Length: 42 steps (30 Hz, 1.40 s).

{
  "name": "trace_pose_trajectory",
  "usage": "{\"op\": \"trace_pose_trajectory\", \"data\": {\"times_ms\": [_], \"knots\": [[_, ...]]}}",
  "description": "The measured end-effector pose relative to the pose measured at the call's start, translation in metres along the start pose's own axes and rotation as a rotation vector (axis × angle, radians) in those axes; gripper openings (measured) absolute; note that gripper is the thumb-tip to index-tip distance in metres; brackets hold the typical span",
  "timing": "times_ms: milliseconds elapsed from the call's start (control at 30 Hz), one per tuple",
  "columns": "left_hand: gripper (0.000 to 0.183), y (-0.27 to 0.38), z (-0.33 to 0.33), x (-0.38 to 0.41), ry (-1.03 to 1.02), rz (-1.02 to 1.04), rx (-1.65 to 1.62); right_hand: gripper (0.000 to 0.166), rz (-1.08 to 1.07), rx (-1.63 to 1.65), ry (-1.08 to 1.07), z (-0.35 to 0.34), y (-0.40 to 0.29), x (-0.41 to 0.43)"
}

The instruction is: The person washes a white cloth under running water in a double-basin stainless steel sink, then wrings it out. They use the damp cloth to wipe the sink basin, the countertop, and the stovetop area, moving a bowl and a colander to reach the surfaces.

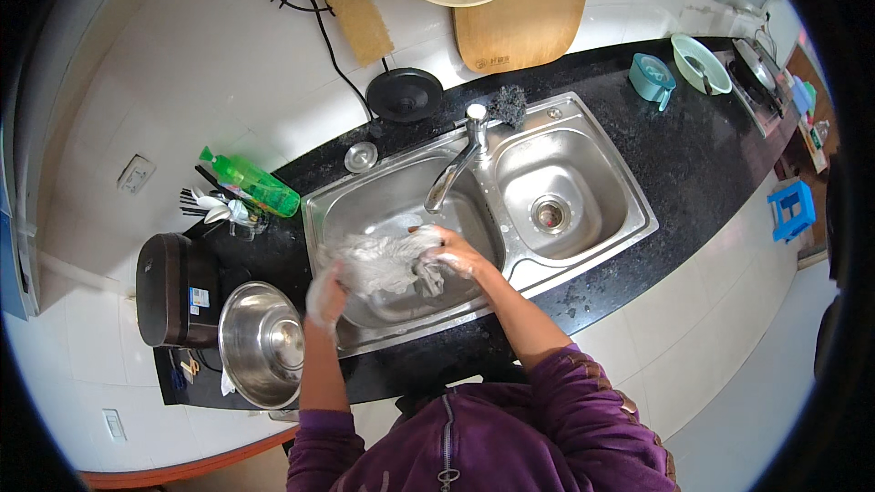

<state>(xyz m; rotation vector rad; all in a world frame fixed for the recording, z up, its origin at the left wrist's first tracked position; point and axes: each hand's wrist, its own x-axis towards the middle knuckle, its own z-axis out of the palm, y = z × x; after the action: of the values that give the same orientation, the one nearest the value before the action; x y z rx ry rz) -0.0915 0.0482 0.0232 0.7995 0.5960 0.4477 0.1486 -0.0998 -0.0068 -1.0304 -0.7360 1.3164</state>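
A wet, whitish cloth (383,266) is stretched between my two hands above the larger left basin (451,290) of a stainless steel double sink. My left hand (328,297), blurred and coated with suds, grips the cloth's left end. At its other end my right hand (452,251) is closed on the bunched fabric, with foam on the fingers and wrist. Part of the cloth hangs down below my right hand. The chrome faucet (451,181) points over this basin, just beyond my right hand; no stream of water shows from it.
Left of the sink stand a green detergent bottle (256,184), a utensil holder (243,222), a dark rice cooker (167,290) and a steel bowl (256,335). The smaller basin (595,198) lies right. Behind are a drain strainer (361,157), a black lid (405,94) and a steel-wool scourer (509,106).
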Motion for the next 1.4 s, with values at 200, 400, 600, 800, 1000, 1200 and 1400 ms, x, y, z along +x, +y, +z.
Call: {"op": "trace_pose_trajectory", "data": {"times_ms": [200,400,600,800,1000,1200,1400], "knots": [[0.046,-0.087,0.039,0.018,-0.429,-0.023,-0.525,0.046,-0.336,-0.672,-0.069,0.105,-0.012,-0.016],[0.048,-0.104,0.053,0.037,-0.167,-0.068,-0.286,0.036,-0.339,-1.042,0.383,0.129,0.006,-0.030],[0.036,-0.104,0.079,0.037,-0.110,-0.047,-0.048,0.038,-0.173,-0.803,0.891,0.053,0.037,0.015],[0.031,-0.113,0.059,0.048,-0.159,-0.121,-0.295,0.042,-0.393,-1.075,0.670,0.121,0.026,-0.021],[0.035,-0.098,0.083,0.027,-0.198,-0.132,-0.360,0.044,0.177,-0.749,0.878,0.032,0.031,0.031],[0.034,-0.110,0.072,0.048,0.083,-0.117,-0.191,0.037,0.149,-0.874,0.998,-0.033,0.009,0.017],[0.037,-0.109,0.076,0.066,0.256,-0.203,-0.178,0.032,-0.196,-1.122,1.180,-0.070,-0.087,0.034]]}}
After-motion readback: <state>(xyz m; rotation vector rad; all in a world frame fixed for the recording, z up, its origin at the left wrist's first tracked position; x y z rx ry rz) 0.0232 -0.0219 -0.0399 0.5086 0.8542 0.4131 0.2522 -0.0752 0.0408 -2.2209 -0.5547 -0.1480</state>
